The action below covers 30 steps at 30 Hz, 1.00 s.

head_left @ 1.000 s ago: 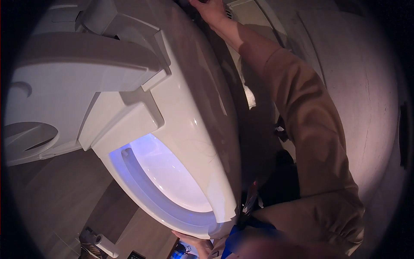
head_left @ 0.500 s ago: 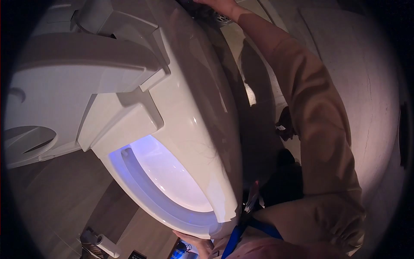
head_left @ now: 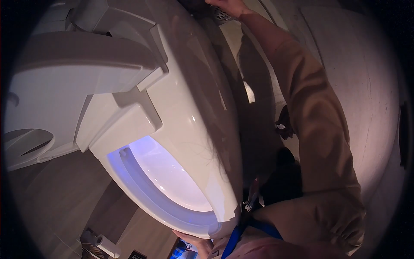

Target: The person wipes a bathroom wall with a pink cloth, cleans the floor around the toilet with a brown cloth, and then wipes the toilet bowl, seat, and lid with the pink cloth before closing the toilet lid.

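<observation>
A white toilet (head_left: pixel 189 116) fills the middle of the head view, its seat and lid (head_left: pixel 77 77) raised at the left. Bluish light shines in the bowl (head_left: pixel 168 177). My right arm, in a brown sleeve (head_left: pixel 319 108), reaches along the toilet's side to the top. There my right hand (head_left: pixel 228 6) is near a round drain cover (head_left: pixel 222 15); the top edge cuts off its fingers, so its grip is hidden. At the bottom, my left hand (head_left: pixel 194 241) lies against the toilet's front edge, fingers stretched out and partly hidden.
A white roll (head_left: pixel 108 246) is at the lower left beside the wood-look surface. A pale wall-like surface (head_left: pixel 362 86) curves along the right. A blue lanyard (head_left: pixel 235 241) hangs from my neck. Dark shadow covers the floor beside the toilet.
My right hand has moved slightly right and down at the top edge. The toilet has shifted a little left in the view. My left hand stays against the front edge.
</observation>
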Each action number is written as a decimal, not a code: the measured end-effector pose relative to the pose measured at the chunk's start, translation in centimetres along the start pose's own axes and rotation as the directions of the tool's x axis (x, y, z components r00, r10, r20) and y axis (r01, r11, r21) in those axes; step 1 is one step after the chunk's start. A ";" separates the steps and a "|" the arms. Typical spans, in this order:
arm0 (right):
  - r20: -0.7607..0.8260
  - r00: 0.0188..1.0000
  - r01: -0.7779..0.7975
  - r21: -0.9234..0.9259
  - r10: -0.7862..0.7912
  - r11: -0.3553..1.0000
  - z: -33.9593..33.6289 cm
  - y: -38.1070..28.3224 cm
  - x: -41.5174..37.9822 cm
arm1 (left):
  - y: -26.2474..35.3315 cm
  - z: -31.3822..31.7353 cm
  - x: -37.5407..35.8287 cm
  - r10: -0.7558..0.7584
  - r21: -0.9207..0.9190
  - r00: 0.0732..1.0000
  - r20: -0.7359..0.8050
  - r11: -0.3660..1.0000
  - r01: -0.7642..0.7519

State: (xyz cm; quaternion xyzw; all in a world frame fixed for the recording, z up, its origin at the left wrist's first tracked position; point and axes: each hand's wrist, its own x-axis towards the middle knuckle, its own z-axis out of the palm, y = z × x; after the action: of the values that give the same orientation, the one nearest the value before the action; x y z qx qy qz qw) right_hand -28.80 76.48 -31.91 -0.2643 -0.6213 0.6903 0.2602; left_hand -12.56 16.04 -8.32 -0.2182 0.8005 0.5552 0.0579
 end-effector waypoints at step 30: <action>-0.114 0.960 0.166 -0.507 -0.257 0.846 2.4 -6.3 2.1 | -0.9 -1.1 0.4 0.300 0.303 0.951 0.079 0.901 -0.310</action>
State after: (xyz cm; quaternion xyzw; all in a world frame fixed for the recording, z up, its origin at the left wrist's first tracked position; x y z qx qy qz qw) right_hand -31.74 76.80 -25.53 -0.3118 -0.7761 0.4499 0.3132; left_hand -12.37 14.65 -8.76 -0.0700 0.9013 0.4271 0.0162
